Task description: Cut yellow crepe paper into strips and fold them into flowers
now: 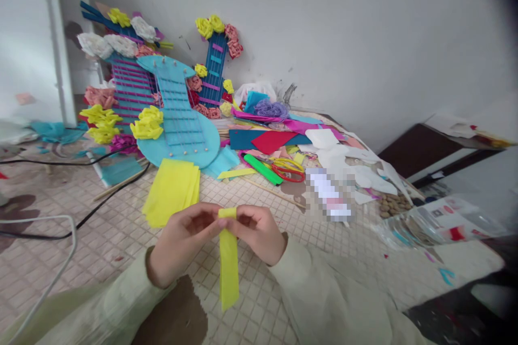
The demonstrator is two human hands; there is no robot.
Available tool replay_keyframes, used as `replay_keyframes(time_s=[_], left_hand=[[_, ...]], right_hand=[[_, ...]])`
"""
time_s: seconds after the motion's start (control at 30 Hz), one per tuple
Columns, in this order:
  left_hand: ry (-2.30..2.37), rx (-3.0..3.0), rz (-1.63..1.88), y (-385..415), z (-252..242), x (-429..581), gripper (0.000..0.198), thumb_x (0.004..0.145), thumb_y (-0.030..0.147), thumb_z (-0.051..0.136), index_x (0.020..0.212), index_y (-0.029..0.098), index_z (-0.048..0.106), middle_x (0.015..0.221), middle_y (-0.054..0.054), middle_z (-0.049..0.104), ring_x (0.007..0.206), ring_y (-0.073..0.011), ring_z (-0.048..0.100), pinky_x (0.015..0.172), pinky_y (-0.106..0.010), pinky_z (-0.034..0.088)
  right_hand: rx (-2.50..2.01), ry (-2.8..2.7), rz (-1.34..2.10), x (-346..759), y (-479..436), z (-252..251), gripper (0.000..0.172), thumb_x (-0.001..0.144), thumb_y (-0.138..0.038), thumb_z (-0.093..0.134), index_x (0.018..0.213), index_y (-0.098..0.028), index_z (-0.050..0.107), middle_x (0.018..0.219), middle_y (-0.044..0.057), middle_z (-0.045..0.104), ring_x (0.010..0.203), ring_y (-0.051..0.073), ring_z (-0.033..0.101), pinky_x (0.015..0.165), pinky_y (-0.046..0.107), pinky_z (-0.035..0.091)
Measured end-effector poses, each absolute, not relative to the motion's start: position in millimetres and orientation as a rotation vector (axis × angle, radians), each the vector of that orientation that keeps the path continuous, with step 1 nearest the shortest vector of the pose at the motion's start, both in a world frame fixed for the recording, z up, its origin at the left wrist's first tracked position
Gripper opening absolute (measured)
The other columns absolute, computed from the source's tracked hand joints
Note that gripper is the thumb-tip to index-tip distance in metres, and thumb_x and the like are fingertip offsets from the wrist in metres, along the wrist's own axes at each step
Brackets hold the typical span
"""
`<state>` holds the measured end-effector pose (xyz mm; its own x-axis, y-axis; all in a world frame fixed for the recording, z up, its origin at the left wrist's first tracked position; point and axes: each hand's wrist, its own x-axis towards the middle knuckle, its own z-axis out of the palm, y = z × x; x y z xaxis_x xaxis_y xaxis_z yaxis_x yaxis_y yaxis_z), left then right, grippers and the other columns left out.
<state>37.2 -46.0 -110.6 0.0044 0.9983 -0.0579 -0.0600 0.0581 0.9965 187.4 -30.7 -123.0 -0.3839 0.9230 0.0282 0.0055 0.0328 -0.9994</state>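
- Yellow strip (229, 269), one, is pinched between my two hands, seen from the camera on my head.
- One stack of yellow sheets (172, 188) lies fanned just beyond my left hand (182, 240); one light-blue cutout (178, 118) shaped like a guitar, strung with thread, stands behind it.
- Two decorated panels rise at the back: one dark-blue panel (214, 70) with two yellow paper flowers (209, 26) at its top, and one panel with purple bars (130, 86), partly hidden by the cutout.
- One green tool (261, 168) lies beside scissors (292, 177) with red and yellow handles, near one red sheet (273, 142) and one bundle of purple yarn (271, 109).
- Beneath it all runs a surface patterned in a pale grid (259, 307), with white paper scraps (343, 153) and one clear plastic jar (457, 221) on its side at the right; a grey-white wall (356, 38) closes off the room.
- Thumbs and fingers of my left hand and right hand (261, 232) are closed on the strip's upper end, nearly meeting; its length hangs down between my wrists, above the grid.
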Motion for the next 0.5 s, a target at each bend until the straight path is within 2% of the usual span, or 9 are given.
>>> replay_keyframes(time_s=[0.1,0.4,0.5], left_hand=[[1.234,1.164,1.226,-45.2,-112.1,37.8,0.007,0.058,0.023,0.069,0.063,0.018,0.066,0.060,0.001,0.065,0.057,-0.0125,0.059,0.054,-0.021,0.050],[1.236,1.153,1.232,-45.5,-116.5,34.8,0.007,0.062,0.025,0.068,0.064,0.019,0.067,0.059,0.001,0.065,0.053,-0.0113,0.058,0.050,-0.020,0.049],[1.250,1.159,1.220,-45.7,-117.8,33.5,0.007,0.063,0.026,0.067,0.065,0.018,0.067,0.058,0.002,0.064,0.053,-0.0104,0.056,0.051,-0.019,0.047]], right_hand=[[-0.967,-1.533,1.466,187.4,-31.6,-123.0,0.029,0.072,-0.035,0.061,0.054,-0.016,0.049,0.051,-0.004,0.042,0.048,0.007,0.037,0.045,0.020,0.031],[-0.959,-1.541,1.499,187.7,-30.1,-123.7,0.023,0.073,-0.034,0.061,0.061,-0.014,0.058,0.054,-0.002,0.052,0.049,0.008,0.042,0.046,0.021,0.032],[-0.957,-1.503,1.549,187.6,-30.1,-123.5,0.023,0.072,-0.036,0.063,0.064,-0.014,0.060,0.059,0.000,0.056,0.052,0.009,0.046,0.048,0.021,0.036]])
